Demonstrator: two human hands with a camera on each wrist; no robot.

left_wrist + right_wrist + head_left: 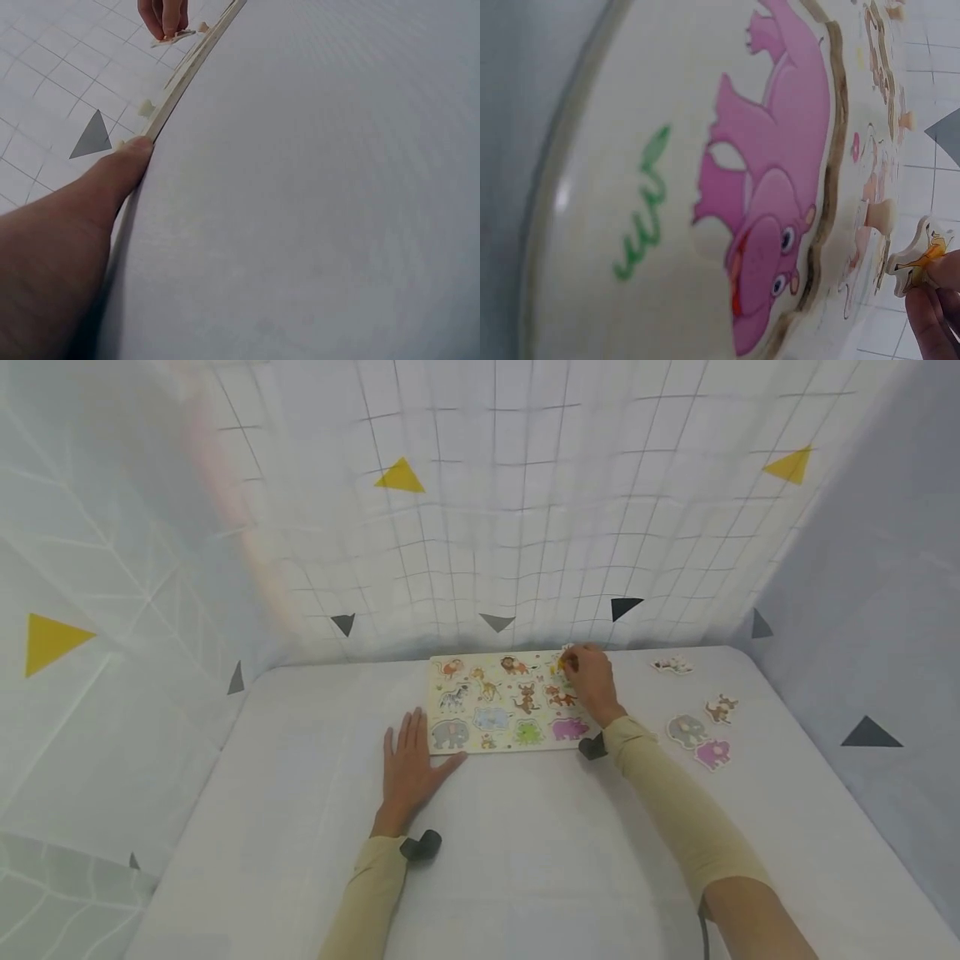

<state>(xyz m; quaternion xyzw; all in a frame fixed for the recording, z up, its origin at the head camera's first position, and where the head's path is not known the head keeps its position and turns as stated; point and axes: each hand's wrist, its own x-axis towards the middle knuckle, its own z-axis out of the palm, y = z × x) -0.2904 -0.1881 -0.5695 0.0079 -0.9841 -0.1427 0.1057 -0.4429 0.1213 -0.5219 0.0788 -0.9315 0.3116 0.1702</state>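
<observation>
A wooden animal puzzle board (pixel 476 662) lies at the back of the white table. My left hand (pixel 408 774) rests flat at its front left corner, fingers spread beside the left edge. The thumb touches the front edge in the left wrist view. Over the board's back right corner, my right hand (pixel 592 681) pinches a small puzzle piece (pixel 909 262) with a yellow animal on it. That piece is tilted and held close over the board. Near the right wrist camera is a pink hippo picture (pixel 780 150) inside a brown cut outline.
Right of the board lie loose pieces: an elephant (pixel 686 732), a purple hippo (pixel 712 754), a brown kangaroo (pixel 722 709) and a whitish animal piece (pixel 672 665). Pale knobs (pixel 881 216) stick up from pieces in the board. A white gridded curtain (pixel 510 527) hangs behind the table.
</observation>
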